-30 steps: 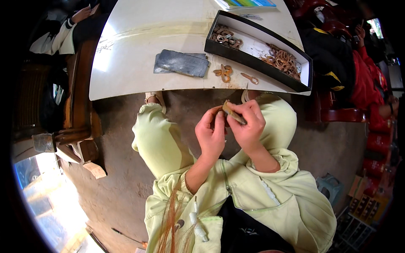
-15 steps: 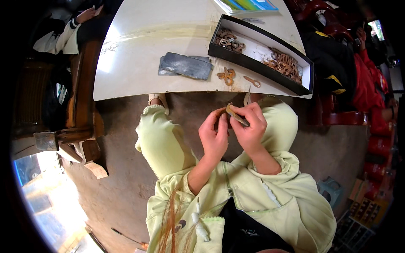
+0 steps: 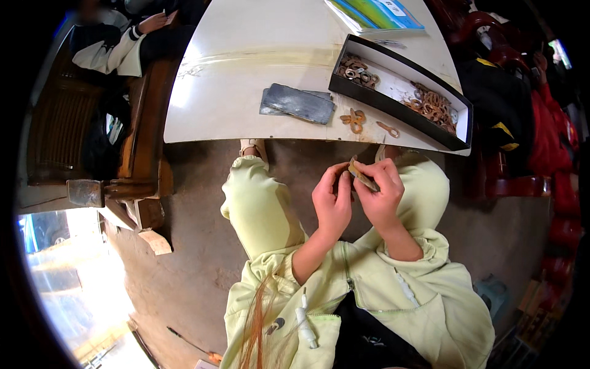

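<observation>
My right hand [image 3: 382,189] is closed, pinching a small folded strip [image 3: 364,177], tan-brown on one face and dark grey on the other, which looks like sandpaper. Close beside it, almost touching, my left hand [image 3: 332,200] is closed too, its fingers curled round something brown that is mostly hidden. Both hands are held over my lap, short of the table edge. On the table [image 3: 239,58] lie dark grey flat sheets [image 3: 301,103], one overlapping another. To their right are a small cluster of rusty metal rings [image 3: 353,120] and a single rusty ring with a stem [image 3: 388,129].
A long black box [image 3: 393,92], white inside, holds heaps of rusty metal pieces [image 3: 430,107]. Colourful booklets [image 3: 375,15] lie behind it. A wooden bench [image 3: 138,129] with a seated person stands left; another person in red [image 3: 550,132] is at the right.
The whole view has shifted, so table and hands appear farther right. My hands stay together with the strip in the same grip.
</observation>
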Tool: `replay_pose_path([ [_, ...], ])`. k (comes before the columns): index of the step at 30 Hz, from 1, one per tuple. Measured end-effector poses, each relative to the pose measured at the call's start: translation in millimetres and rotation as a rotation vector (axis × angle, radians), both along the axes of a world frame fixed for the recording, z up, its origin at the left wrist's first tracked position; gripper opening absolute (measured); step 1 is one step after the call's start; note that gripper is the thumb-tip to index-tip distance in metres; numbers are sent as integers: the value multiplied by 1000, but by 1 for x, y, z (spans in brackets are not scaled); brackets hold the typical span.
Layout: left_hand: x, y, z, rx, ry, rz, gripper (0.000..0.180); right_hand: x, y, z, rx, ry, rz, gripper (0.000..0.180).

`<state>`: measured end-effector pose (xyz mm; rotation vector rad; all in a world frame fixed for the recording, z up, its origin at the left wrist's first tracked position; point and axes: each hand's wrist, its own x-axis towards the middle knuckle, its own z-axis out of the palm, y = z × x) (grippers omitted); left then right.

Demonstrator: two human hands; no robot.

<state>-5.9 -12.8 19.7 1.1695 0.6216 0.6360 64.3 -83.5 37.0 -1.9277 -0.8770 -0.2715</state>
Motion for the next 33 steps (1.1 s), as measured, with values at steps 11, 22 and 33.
replay_pose_path([
  [11,2,-3,0,-23,10,-36,16,3,-2,3,-18,18,-13,33],
  [22,1,-2,2,144,124,-16,11,3,-1,0,-25,43,42,29],
  [33,6,-1,-7,308,67,-18,7,7,-2,6,-32,100,-16,27],
])
